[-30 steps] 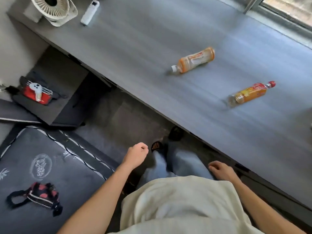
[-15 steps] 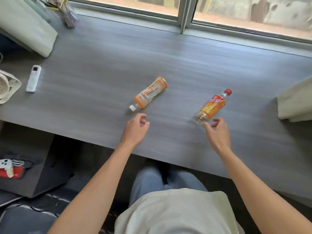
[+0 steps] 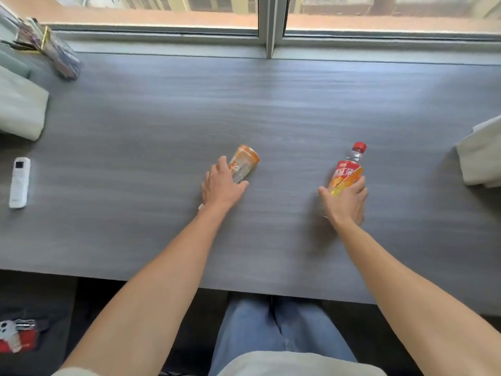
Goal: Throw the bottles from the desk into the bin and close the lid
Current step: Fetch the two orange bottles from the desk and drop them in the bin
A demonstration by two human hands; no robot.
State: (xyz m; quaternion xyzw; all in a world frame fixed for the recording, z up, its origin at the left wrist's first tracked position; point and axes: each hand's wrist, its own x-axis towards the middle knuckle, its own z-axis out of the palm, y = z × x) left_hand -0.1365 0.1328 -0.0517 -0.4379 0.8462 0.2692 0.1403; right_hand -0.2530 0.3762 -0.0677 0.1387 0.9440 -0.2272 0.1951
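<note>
Two plastic bottles are on the grey desk [image 3: 271, 109]. My left hand [image 3: 221, 185] is wrapped over the lower half of the orange-labelled bottle [image 3: 245, 161], which lies on the desk with its white cap end hidden under my hand. My right hand [image 3: 345, 203] grips the base of the red-capped bottle [image 3: 348, 169], whose red and orange label faces up and whose cap points away from me. No bin is in view.
A white remote [image 3: 19, 181] lies at the desk's left edge. Pale folded cloth [image 3: 19, 107] sits at far left and another pale cloth [image 3: 482, 156] at far right. A window frame [image 3: 271, 25] runs along the back. My legs are under the desk.
Both hands reached forward from just short of the bottles and closed on them. The view shifted up and nearer to the desk.
</note>
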